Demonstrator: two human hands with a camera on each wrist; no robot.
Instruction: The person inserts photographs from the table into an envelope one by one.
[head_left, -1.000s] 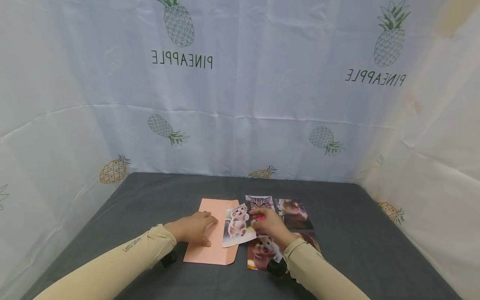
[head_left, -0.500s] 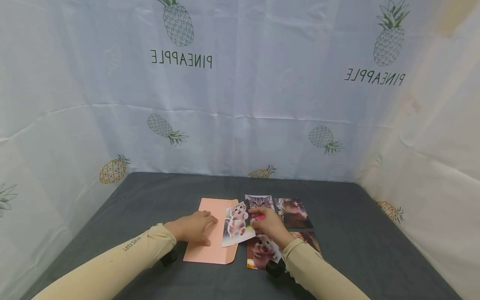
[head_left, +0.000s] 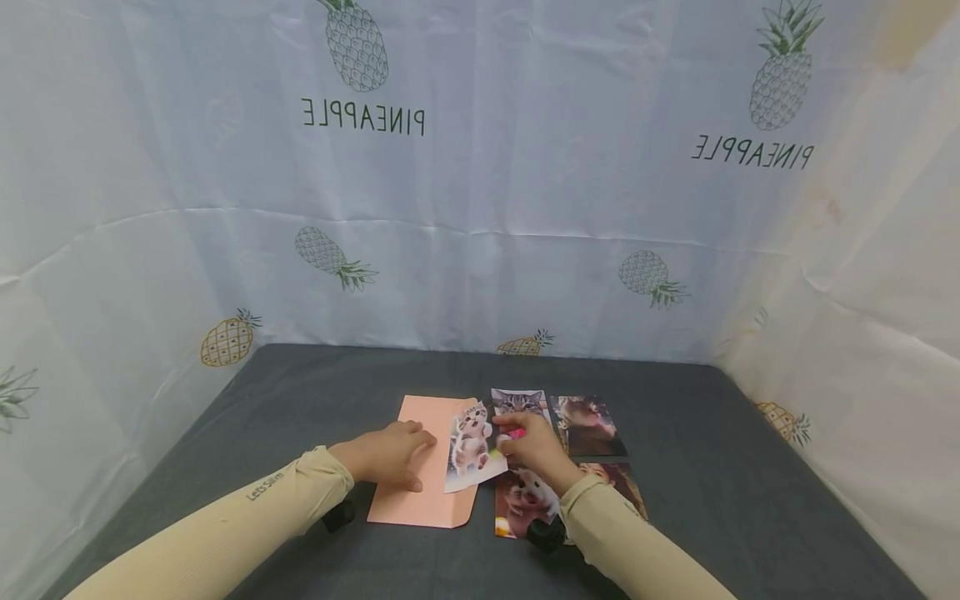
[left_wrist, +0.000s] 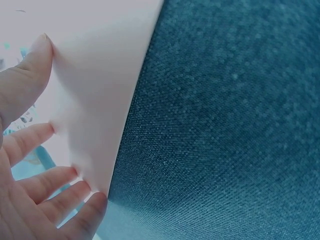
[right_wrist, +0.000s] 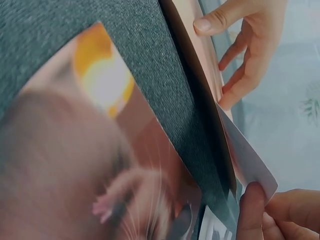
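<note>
Head view: thin rectangular photo print of a pale, striped kitten (head_left: 470, 442), tilted, with left part over the right side of the flat peach-pink rectangular envelope (head_left: 431, 500). Right edge of print pinched between thumb and fingers of the right hand (head_left: 536, 450). Contact between print and envelope: not confirmable.

Left hand (head_left: 386, 457): thumb and fingers spread apart, tips resting on the envelope, nothing grasped.

Probable faults, by judgement:
1. Bent or creased print. Cause: grip at one edge only, far edge without visible support; catching on the envelope under a hard push.
2. Shifted envelope. Cause: light fingertip pressure on smooth paper.
3. Disturbed neighbouring prints. Cause: low right hand beside the grey tabby-cat print (head_left: 519, 402), plus black wrist-mounted block (head_left: 545, 536) near the white-faced hamster print (head_left: 525, 504). Check clearance before any sweep of the wrist.

Farther right: dark brown animal print (head_left: 588, 427) and, partly behind the sleeve, reddish-brown print (head_left: 618, 483); lower exposure to contact. Beneath: dark grey woven cloth (head_left: 300, 392). Behind: white pineapple-patterned curtain (head_left: 480, 167), well apart from the work.
</note>
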